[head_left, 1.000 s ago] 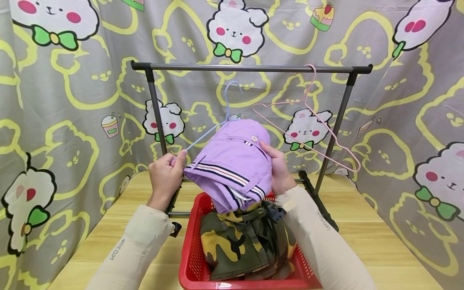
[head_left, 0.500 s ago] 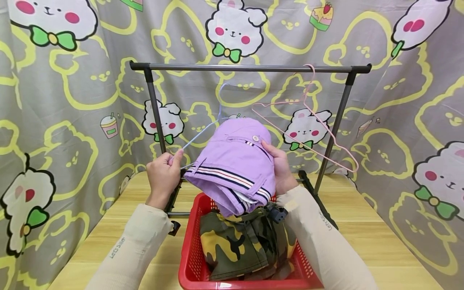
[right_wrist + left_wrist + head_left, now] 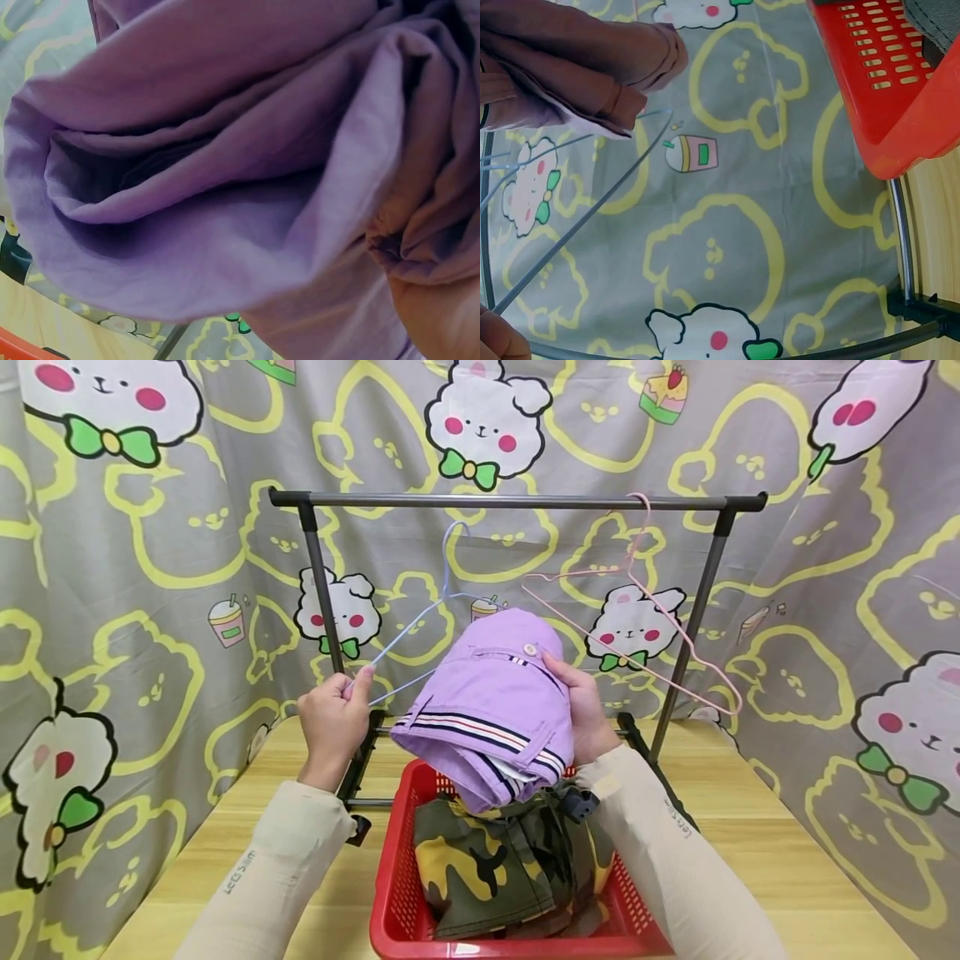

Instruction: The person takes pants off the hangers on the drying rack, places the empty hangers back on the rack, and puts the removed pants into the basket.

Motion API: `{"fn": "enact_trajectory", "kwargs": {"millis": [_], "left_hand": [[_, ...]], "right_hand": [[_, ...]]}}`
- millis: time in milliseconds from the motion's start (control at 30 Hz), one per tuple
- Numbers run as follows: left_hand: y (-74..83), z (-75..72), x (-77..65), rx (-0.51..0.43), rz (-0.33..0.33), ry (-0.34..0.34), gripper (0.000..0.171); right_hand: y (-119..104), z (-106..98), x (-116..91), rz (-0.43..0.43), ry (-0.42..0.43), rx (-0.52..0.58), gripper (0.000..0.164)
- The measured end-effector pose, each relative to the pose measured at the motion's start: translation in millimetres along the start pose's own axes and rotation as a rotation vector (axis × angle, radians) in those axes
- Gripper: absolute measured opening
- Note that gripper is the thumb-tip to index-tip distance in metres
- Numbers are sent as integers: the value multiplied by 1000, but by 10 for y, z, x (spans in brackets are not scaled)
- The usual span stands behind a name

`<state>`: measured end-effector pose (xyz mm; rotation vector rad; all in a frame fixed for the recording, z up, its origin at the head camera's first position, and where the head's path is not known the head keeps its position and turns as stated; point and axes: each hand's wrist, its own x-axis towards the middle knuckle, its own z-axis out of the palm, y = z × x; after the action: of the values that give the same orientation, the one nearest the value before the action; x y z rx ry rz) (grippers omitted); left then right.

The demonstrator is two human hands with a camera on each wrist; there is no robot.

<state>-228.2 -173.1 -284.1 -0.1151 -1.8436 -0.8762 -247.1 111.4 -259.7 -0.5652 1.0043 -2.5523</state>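
My left hand (image 3: 333, 718) grips one end of a light blue clothes hanger (image 3: 408, 627), whose hook points up just below the rack's rail. Folded purple pants (image 3: 495, 685) with a striped waistband and a back-pocket button hang from my right hand (image 3: 588, 710), which holds them by the right side, thumb on top. Part of the hanger passes behind the pants. In the left wrist view, the hanger's tip (image 3: 660, 114) shows beside the pants (image 3: 577, 67). Folds of the pants (image 3: 210, 225) fill most of the right wrist view.
A red plastic basket (image 3: 390, 893) with camouflage clothing (image 3: 487, 868) stands below my hands on the wooden table (image 3: 787, 877). Behind is a grey clothes rack (image 3: 480, 500), a pink hanger (image 3: 637, 568) hooked on its rail. A patterned curtain (image 3: 795, 568) surrounds the table.
The blue hanger has moved left, so more of it shows beside the pants. My left hand shifts slightly left, while the right hand carries the pants slightly right.
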Motion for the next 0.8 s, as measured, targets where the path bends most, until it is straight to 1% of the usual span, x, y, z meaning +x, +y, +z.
{"fn": "enact_trajectory", "kwargs": {"millis": [300, 433, 533, 633, 700, 800], "left_hand": [[-2, -9, 17, -3, 3, 4, 51], [4, -14, 22, -2, -8, -2, 51], [6, -18, 24, -1, -15, -7, 51], [7, -25, 24, -1, -21, -12, 51], [7, -28, 26, -2, -21, -11, 51], [9, -32, 28, -6, -20, -10, 51]], "right_hand": [[-19, -5, -27, 16, 1, -2, 60], [-25, -12, -41, 17, 23, -25, 60], [-31, 9, -73, 23, 51, -40, 51], [-39, 56, -123, 34, 73, -53, 38], [-45, 74, -146, 40, 81, -61, 35], [-45, 62, -153, 35, 85, -72, 34]]}}
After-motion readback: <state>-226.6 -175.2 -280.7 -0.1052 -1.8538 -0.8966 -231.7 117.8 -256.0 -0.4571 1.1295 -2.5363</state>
